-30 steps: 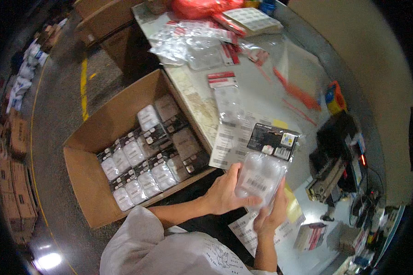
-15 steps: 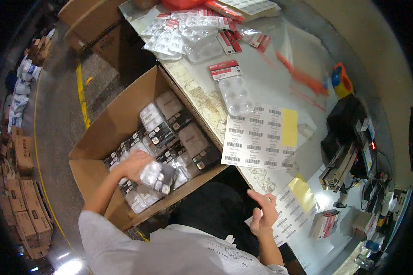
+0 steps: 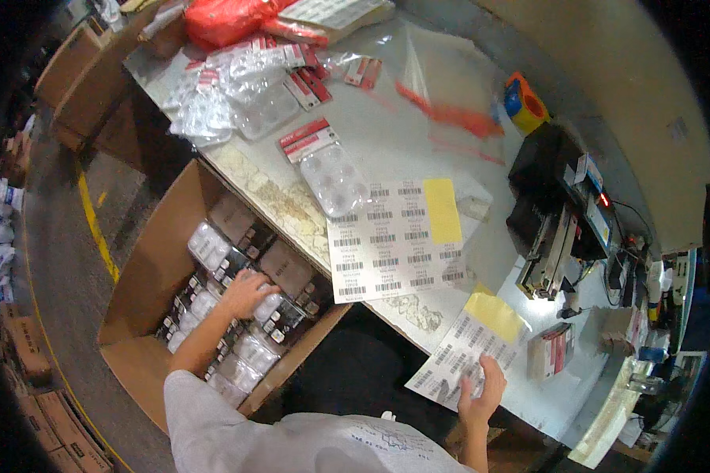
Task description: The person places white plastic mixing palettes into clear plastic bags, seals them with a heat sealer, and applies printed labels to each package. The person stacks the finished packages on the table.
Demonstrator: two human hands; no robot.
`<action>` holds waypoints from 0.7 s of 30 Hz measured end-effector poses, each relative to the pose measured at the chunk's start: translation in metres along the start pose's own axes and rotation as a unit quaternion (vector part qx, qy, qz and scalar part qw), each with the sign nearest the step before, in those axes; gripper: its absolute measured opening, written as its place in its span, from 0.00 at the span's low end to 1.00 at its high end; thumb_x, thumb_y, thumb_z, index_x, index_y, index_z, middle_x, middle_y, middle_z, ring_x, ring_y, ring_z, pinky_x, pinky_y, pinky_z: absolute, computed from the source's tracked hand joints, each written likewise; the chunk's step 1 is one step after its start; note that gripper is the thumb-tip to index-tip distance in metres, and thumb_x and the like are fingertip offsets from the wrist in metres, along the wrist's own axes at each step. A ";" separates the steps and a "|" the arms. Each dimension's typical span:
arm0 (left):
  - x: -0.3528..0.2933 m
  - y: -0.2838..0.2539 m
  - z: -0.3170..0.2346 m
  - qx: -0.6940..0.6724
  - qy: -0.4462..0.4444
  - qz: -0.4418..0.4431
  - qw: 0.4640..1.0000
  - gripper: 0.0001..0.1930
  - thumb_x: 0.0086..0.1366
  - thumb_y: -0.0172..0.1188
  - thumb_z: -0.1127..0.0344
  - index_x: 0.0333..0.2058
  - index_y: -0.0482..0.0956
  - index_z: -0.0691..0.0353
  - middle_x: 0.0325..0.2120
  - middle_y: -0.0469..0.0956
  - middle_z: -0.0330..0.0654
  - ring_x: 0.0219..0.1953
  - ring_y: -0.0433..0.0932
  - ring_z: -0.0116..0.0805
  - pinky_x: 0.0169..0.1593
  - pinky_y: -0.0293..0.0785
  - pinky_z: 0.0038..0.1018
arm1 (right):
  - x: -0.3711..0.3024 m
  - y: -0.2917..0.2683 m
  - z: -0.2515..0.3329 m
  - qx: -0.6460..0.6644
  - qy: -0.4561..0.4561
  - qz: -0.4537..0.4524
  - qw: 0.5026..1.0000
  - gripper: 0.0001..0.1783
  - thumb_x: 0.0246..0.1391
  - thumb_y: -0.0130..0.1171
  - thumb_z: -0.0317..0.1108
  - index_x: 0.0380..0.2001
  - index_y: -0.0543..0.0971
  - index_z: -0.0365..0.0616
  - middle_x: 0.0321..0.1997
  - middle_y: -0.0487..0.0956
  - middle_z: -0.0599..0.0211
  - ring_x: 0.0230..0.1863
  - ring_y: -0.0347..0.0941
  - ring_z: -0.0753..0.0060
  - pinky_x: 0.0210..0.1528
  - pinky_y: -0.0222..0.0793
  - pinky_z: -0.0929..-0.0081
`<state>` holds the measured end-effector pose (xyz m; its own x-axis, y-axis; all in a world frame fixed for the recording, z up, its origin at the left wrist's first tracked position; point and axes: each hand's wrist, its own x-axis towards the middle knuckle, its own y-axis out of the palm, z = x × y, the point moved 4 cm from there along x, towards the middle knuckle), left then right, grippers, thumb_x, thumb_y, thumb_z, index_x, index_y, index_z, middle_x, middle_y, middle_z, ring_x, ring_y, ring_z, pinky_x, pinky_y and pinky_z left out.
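My left hand reaches into an open cardboard box, fingers curled over the end of a clear blister pack with a black printed card. Similar blister packs lie in rows around it. Over the bench edge, my right hand is empty with thumb and forefinger apart. It is just above a sheet of barcode labels with a yellow bare patch. A larger label sheet lies farther up the bench. A blister pack with a red-and-white header card overlaps its upper corner.
Many clear packs with red cards are heaped at the bench's far left beside a red bag. Plastic bags with red edges, a tape dispenser and a black label printer stand along the back. More cartons line the floor.
My left hand has lowered the blister pack among the others and shifted toward the box's bench side. My right hand has moved right, over the label sheet. The whole view has shifted.
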<state>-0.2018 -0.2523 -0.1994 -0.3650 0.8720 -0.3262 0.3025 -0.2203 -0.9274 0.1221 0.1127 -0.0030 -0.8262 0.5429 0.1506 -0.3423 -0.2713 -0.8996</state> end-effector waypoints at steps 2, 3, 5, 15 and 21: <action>-0.004 -0.004 -0.004 0.005 -0.013 0.003 1.000 0.36 0.42 0.63 0.69 0.54 0.67 0.43 0.50 0.69 0.41 0.55 0.67 0.39 0.57 0.55 0.46 | -0.011 0.011 -0.008 -0.047 -0.001 0.076 0.996 0.39 0.44 0.62 0.36 0.61 0.61 0.44 0.67 0.59 0.51 0.69 0.48 0.45 0.60 0.44 0.51; -0.004 -0.008 -0.006 0.011 -0.018 0.014 1.000 0.37 0.43 0.63 0.70 0.56 0.65 0.42 0.50 0.69 0.41 0.55 0.67 0.38 0.56 0.56 0.46 | -0.012 0.018 -0.014 -0.084 0.013 0.121 0.989 0.38 0.45 0.62 0.38 0.60 0.63 0.46 0.68 0.57 0.51 0.70 0.47 0.45 0.60 0.43 0.49; -0.006 -0.026 -0.013 0.021 -0.009 0.010 1.000 0.39 0.43 0.63 0.71 0.58 0.64 0.40 0.51 0.68 0.40 0.55 0.67 0.38 0.56 0.57 0.45 | -0.010 0.030 -0.026 -0.128 0.016 0.187 0.974 0.35 0.47 0.62 0.42 0.59 0.65 0.51 0.69 0.54 0.51 0.71 0.43 0.46 0.59 0.41 0.46; 0.095 -0.221 -0.020 -0.056 -0.178 -0.385 0.904 0.20 0.52 0.65 0.53 0.35 0.76 0.64 0.35 0.71 0.48 0.41 0.69 0.48 0.44 0.67 0.37 | 0.081 0.025 -0.015 -0.001 0.002 -0.103 0.995 0.21 0.44 0.57 0.31 0.46 0.76 0.47 0.48 0.78 0.64 0.55 0.71 0.59 0.61 0.43 0.55; 0.160 -0.216 -0.016 -0.142 -0.338 -0.352 0.861 0.25 0.49 0.66 0.47 0.36 0.76 0.64 0.41 0.69 0.47 0.49 0.65 0.48 0.53 0.60 0.38 | 0.245 0.109 0.137 0.159 -0.117 -0.057 0.979 0.22 0.47 0.63 0.35 0.45 0.73 0.37 0.46 0.76 0.54 0.48 0.70 0.52 0.50 0.65 0.62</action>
<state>-0.3115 -0.0577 -0.0481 -0.9459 0.2710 0.1784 -0.0361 0.4585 -0.8879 -0.1794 0.1075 -0.0083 -0.8420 0.3971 0.3652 -0.5289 -0.4736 -0.7043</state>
